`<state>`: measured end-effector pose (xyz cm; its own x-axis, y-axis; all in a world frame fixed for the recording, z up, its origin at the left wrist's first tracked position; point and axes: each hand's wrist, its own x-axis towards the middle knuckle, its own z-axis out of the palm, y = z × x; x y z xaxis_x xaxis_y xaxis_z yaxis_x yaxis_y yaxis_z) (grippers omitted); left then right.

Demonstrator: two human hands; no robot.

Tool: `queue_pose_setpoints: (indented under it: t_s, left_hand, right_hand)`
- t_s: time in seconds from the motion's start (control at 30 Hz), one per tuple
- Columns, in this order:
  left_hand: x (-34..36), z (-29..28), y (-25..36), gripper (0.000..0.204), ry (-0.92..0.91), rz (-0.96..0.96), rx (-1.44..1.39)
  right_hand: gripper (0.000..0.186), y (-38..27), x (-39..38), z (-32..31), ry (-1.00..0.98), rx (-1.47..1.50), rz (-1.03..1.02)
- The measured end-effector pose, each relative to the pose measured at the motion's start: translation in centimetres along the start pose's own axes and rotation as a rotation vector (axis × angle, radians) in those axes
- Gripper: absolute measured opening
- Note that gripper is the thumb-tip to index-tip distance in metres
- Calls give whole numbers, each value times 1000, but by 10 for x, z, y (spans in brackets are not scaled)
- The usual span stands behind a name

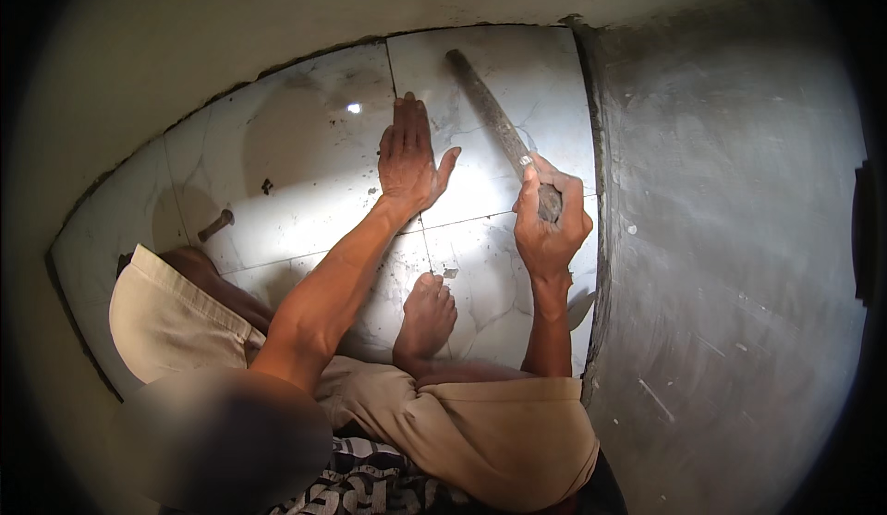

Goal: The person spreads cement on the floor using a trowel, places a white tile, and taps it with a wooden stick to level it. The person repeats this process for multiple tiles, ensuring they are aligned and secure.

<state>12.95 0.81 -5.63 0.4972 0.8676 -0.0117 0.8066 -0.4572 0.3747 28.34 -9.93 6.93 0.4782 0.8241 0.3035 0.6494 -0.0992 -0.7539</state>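
Note:
My left hand lies flat on a glossy white marbled floor tile, fingers straight and the thumb spread out. Its fingertips reach the joint between two tiles. My right hand is closed round the head end of a hammer. The long, worn handle points away from me and to the left, over the tile at the far right. Between my curled fingers a round grey face shows; the rest of the head is hidden in my grip. Whether the handle's far tip touches the tile, I cannot tell.
A short brown bolt-like piece lies on the tiles at left. Dark crumbs and a small chip are scattered about. My bare foot rests near the middle. A rough gap runs beside a grey cement surface on the right.

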Motion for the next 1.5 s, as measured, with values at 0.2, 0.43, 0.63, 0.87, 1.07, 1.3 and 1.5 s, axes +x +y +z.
queue_pose_setpoints:
  t_s: [0.2,0.43,0.63,0.87,1.07,1.3,1.5]
  left_hand:
    - [58,-2,-2,100,40,25,75]
    - [80,0,-4,103,38,28,246]
    - [78,-4,-5,102,100,79,180]
    - [80,-2,-3,102,130,88,245]
    - [79,1,-3,100,195,106,244]
    - [93,4,-3,107,85,52,281]
    - [104,13,4,109,89,1,245]
  right_hand:
    - [12,9,-2,-15,184,-96,-47]
    - [13,35,-9,-15,240,-214,-19]
    - [13,39,-5,-15,301,-190,3]
    - [14,38,-4,-17,268,-208,-12]
    - [15,41,-16,-16,316,-208,-39]
    - [16,33,-20,-27,358,-198,24]
    - [15,34,-31,-35,419,-253,20]
